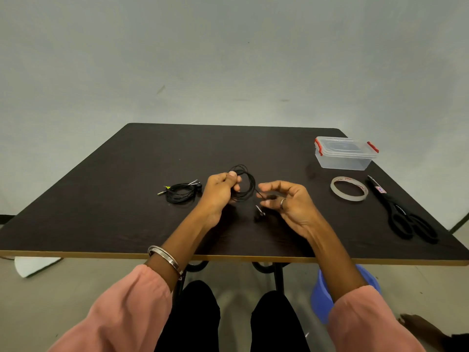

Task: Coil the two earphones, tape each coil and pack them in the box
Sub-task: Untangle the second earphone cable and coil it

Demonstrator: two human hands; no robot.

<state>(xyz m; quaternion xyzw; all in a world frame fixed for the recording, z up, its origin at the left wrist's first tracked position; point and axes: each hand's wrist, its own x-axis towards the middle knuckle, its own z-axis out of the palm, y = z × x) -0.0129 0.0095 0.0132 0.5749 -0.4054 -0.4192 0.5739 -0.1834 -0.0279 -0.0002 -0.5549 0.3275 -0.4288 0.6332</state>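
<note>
My left hand [219, 193] pinches a black earphone coil [245, 184] between thumb and fingers, holding it upright just above the dark table [101, 199]. The cable's loose end runs from the coil to my right hand [289, 201], whose curled fingers hold it; an earbud [259, 215] dangles below. A second black earphone [181, 193] lies coiled on the table to the left of my left hand. The clear plastic box [345, 153] with red clips stands shut at the far right. A roll of clear tape [349, 188] lies in front of the box.
Black scissors [403, 214] lie along the table's right edge beside the tape. A blue bin [324, 295] stands on the floor under the table's right side. White paper [33, 265] lies on the floor at the left.
</note>
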